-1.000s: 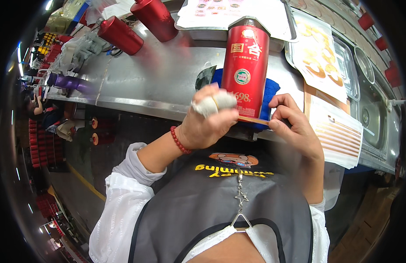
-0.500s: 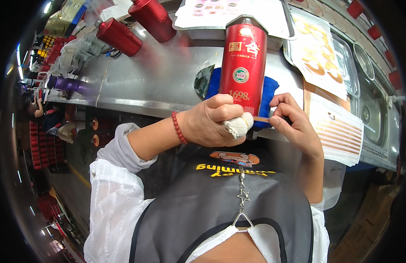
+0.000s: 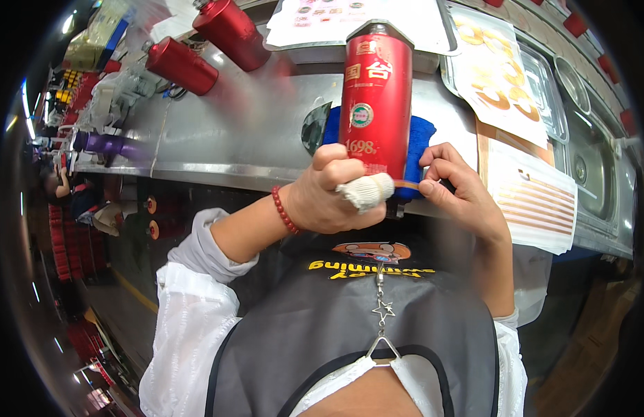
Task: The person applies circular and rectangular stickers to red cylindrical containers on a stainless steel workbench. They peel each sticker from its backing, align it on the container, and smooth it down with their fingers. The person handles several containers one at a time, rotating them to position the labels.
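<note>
A red bottle with printed lettering and a round emblem lies on a blue cloth, its base turned away from me. By its near end, my left hand is closed around a bunched white knit cloth and rests against the bottle. Between that cloth and my right hand runs a thin copper-coloured strip, across the bottle's near end. My right thumb and index finger pinch the strip's free end. The bottle's neck is mostly hidden behind my left hand.
To the right lies a white sheet with copper strips, below a sheet of gold ring shapes. A label tray stands behind the bottle. Two more red bottles are at the far left. A dark faceted piece touches the blue cloth.
The bottle has turned a little, its emblem shifting toward the left side. My left hand's cloth has tilted slightly; my right hand still pinches the strip. The whole view has shifted slightly.
</note>
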`<state>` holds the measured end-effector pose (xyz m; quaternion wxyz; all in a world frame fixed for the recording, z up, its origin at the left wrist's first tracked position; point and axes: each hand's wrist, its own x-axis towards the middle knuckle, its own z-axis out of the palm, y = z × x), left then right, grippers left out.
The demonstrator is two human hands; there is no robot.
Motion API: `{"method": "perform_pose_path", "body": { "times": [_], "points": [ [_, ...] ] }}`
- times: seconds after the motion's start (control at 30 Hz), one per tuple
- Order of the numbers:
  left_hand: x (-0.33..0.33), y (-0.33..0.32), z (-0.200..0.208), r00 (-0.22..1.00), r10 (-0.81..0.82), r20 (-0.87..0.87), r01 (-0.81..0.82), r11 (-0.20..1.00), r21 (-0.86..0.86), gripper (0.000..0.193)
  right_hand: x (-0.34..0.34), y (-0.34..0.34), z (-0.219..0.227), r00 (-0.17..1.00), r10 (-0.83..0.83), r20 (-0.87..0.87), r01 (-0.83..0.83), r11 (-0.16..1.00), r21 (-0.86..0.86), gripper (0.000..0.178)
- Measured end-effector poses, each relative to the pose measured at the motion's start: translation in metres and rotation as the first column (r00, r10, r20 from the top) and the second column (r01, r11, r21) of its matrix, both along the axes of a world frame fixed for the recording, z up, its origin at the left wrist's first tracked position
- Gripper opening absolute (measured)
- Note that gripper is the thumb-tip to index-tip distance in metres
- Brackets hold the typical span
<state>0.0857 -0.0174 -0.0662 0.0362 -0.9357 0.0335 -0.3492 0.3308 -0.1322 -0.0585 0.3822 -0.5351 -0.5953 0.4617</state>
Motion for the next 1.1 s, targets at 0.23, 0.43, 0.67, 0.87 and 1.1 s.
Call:
{"method": "perform_pose_path", "body": {
  "times": [0.23,0.43,0.67,0.87,1.1],
  "points": [
    [0.0,-0.001,-0.003,0.998,0.003,0.067,-0.006,0.999,0.046,0.023,-0.001,0.001,0.0,1.0,-0.009,0.01,0.009,1.0,0.007,0.026],
    [0.01,-0.004,-0.003,0.999,-0.026,0.02,0.027,0.998,-0.051,0.026,0.001,0.001,-0.005,1.0,-0.004,0.023,0.004,1.0,0.007,0.026],
    [0.0,-0.007,-0.012,0.984,0.089,0.153,-0.098,0.994,0.057,0.024,0.0,0.002,-0.004,1.0,-0.009,0.029,0.008,0.999,0.032,0.027],
    [0.013,-0.004,-0.012,0.994,0.02,0.109,-0.024,0.999,0.033,0.026,0.001,0.001,-0.003,0.999,-0.022,0.033,0.022,1.0,-0.014,0.025],
    [0.001,-0.008,-0.015,0.988,0.082,0.133,-0.087,0.995,0.037,0.025,-0.001,0.005,-0.006,0.998,-0.039,0.051,0.037,0.998,0.042,0.027]
  ]
}}
